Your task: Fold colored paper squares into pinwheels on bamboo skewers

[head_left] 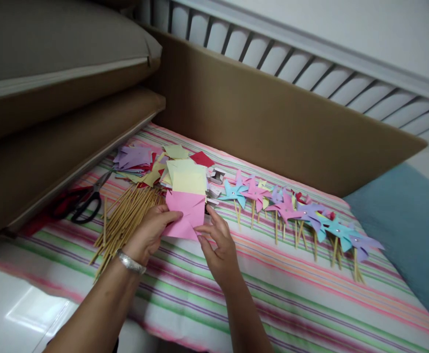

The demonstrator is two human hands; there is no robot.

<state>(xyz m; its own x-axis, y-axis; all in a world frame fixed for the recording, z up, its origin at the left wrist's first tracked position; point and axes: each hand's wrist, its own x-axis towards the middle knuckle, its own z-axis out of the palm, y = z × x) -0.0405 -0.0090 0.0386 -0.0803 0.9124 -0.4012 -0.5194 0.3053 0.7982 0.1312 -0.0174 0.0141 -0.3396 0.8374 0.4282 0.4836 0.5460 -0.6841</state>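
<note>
A pink paper square (188,206) with slits cut in from its corners is held above the striped cloth. My left hand (155,228) pinches its left side, thumb on top; a silver bangle circles that wrist. My right hand (218,245) is at the lower right corner of the square, thumb and a fingertip close together on it, the other fingers loosely bent. Just beyond lie pale yellow paper squares (188,176), partly hidden by the pink one. Thin wooden sticks (126,215) lie in a loose bundle beside my left hand.
Finished paper pinwheels (288,208) on sticks lie in a row at the right. Black-handled scissors (89,201) rest at the left, near a pile of cut purple papers (133,157). A small open box (217,175) stands behind. Brown cushions (71,103) and a brown board (266,103) border the cloth.
</note>
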